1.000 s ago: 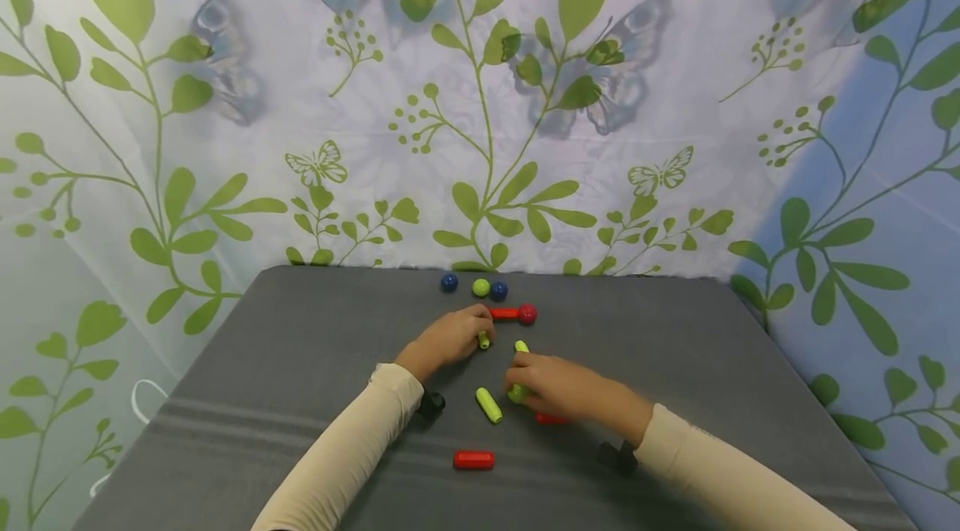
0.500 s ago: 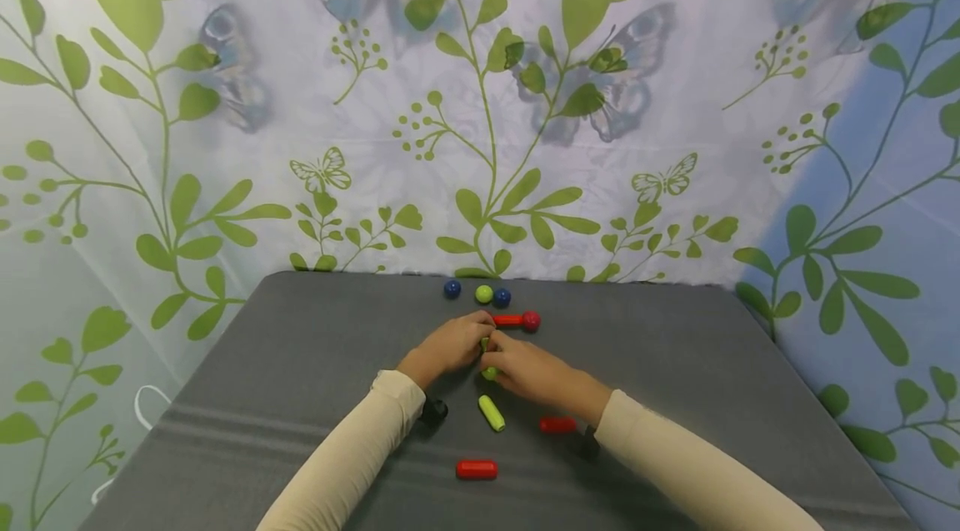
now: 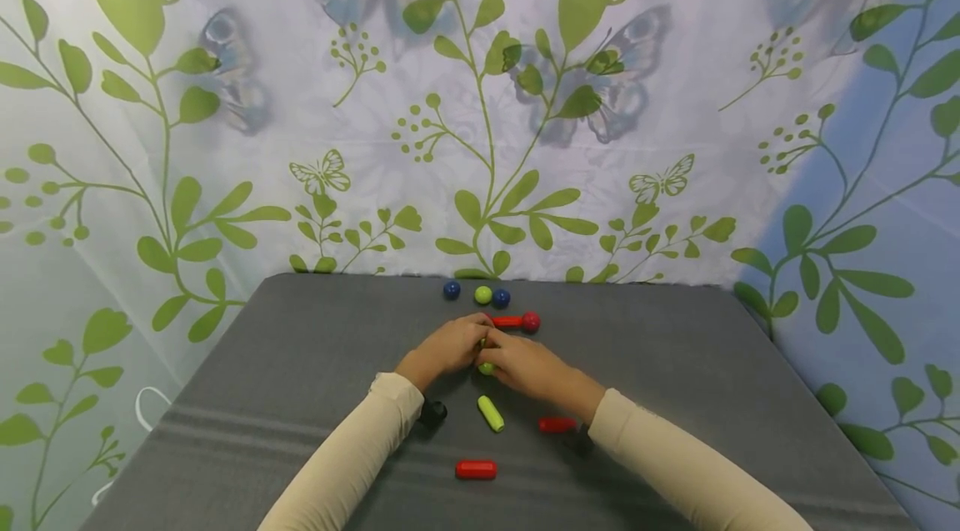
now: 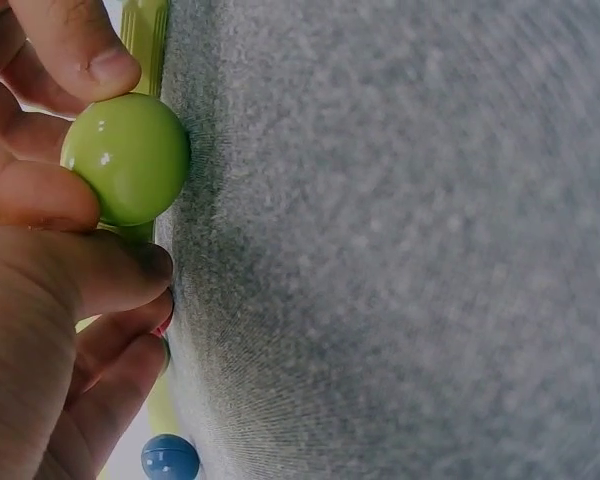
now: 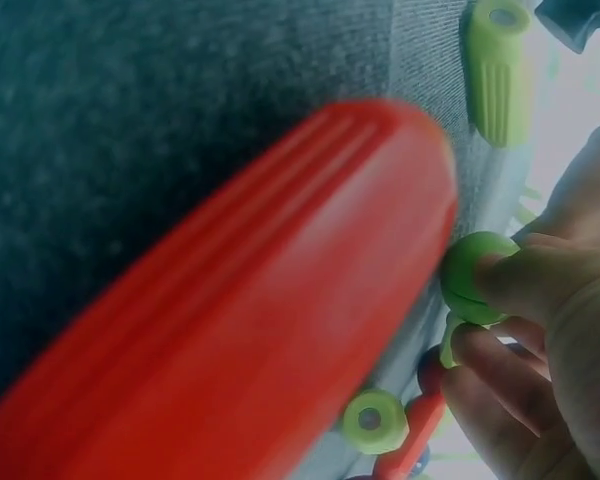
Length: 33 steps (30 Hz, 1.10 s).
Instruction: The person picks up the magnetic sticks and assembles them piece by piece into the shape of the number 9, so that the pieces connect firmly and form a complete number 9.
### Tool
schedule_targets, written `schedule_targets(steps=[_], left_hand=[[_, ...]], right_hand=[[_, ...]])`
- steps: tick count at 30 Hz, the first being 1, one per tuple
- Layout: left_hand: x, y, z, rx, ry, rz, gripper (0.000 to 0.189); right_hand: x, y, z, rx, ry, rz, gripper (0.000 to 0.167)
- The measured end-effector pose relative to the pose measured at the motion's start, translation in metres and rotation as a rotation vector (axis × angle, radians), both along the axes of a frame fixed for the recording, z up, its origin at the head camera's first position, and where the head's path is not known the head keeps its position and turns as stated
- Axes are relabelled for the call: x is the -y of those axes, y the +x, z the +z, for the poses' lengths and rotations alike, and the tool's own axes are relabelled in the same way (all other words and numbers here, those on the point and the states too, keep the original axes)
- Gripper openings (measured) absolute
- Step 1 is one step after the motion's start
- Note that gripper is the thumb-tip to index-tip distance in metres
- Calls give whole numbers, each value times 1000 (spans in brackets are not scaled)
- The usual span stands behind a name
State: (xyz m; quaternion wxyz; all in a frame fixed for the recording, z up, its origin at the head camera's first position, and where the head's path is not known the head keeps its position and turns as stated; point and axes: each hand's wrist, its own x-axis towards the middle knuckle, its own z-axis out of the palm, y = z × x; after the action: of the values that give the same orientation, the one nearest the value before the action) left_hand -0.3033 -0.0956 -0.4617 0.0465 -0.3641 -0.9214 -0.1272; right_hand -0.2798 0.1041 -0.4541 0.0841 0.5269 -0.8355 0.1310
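My left hand (image 3: 450, 345) and right hand (image 3: 532, 366) meet at the table's middle. The left one pinches a yellow-green rod, mostly hidden behind the fingers. Between the right thumb and fingers is a shiny green ball (image 4: 128, 160), held against the rod's near end; whether they are joined I cannot tell. Just beyond the hands lies a red rod (image 3: 507, 321) with a red ball (image 3: 531, 322) at its right end. Closer to me is a loose yellow-green rod (image 3: 491, 413). Another yellow-green rod (image 5: 375, 421) shows its hollow end in the right wrist view.
Along the table's far edge sit a blue ball (image 3: 452, 290), a green ball (image 3: 483, 295) and a second blue ball (image 3: 501, 298). Two loose red rods, one nearer (image 3: 476, 469) and one under the right forearm (image 3: 557, 425), lie on the grey tabletop (image 3: 330, 431). A patterned curtain hangs behind.
My right hand has carried the green ball left and away from me, up to the rod in my left hand. The left hand has stayed nearly in place.
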Motion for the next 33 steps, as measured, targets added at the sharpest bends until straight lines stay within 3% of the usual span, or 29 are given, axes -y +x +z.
schedule_targets(steps=[10, 16, 19, 27, 33], left_hand=[[3, 2, -1, 17, 36, -9, 20], [7, 2, -2, -9, 75, -43, 20], [10, 4, -2, 7, 125, -36, 23], [18, 16, -1, -1, 257, -3, 15], [19, 25, -2, 25, 278, -23, 15]], right_hand=[[4, 0, -4, 18, -19, 7, 25], [2, 2, -2, 12, -19, -29, 28], [-7, 4, 1, 11, -42, -86, 33], [-43, 13, 0, 72, 3, -365, 36], [-56, 20, -7, 78, 38, -418, 36]])
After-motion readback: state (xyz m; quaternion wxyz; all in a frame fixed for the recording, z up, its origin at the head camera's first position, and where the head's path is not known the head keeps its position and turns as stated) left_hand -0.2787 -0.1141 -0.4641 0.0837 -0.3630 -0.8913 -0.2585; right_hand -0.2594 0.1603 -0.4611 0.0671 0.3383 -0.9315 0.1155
